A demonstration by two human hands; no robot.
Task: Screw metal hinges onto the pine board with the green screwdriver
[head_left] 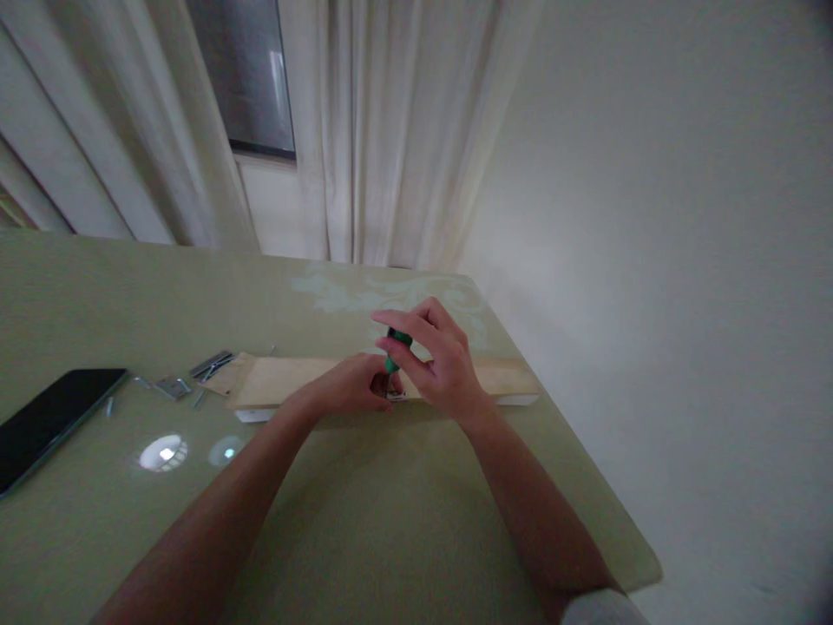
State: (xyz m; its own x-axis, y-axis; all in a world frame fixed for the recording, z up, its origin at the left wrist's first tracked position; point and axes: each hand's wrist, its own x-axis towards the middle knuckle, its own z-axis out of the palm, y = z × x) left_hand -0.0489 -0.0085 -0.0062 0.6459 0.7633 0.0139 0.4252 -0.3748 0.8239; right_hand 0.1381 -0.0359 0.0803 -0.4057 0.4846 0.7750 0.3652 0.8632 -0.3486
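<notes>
A green-handled screwdriver (397, 338) stands nearly upright over a pale wooden board (279, 378). My right hand (442, 351) grips its handle between thumb and fingers, with the index finger stretched over the top. Close against the screwdriver's lower end, my left hand (355, 384) rests on the board with its fingers curled together. What those fingers pinch is mostly hidden. A small metal plate (396, 396) shows at the board's near edge, just under the screwdriver tip.
Left of the board lie metal hinge-like plates (173, 387) and several loose screws (199, 398). A black phone (55, 417) is farther left on the green tabletop (364, 538). A wall (683, 304) borders the table's right side; curtains (403, 130) hang behind.
</notes>
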